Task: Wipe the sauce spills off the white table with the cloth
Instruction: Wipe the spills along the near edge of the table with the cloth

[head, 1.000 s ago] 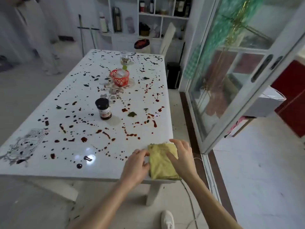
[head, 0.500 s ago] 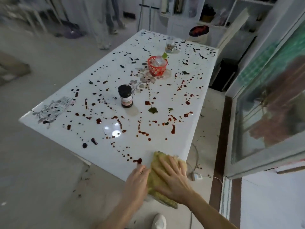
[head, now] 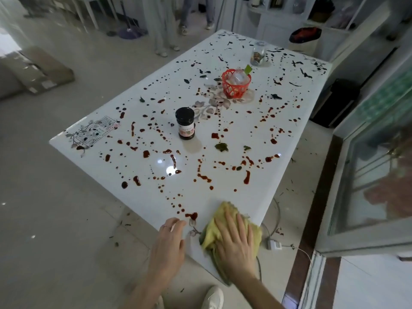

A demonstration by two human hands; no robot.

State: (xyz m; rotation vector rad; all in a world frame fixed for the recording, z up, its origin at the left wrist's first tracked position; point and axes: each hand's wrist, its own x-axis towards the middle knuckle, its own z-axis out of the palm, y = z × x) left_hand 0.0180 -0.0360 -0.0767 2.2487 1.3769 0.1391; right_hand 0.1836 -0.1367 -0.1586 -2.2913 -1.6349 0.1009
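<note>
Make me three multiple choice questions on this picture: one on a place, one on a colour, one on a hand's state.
1. Where on the white table does the yellow cloth lie? A. near corner B. middle C. far end
2. What colour is the small basket? A. blue B. red C. green
3. How does the right hand meet the cloth? A. fist around it B. hovering above C. pressing flat
1 A: the cloth sits at the corner nearest the person. 2 B: its mesh is plainly red. 3 C: straight fingers lie spread on the cloth.
</note>
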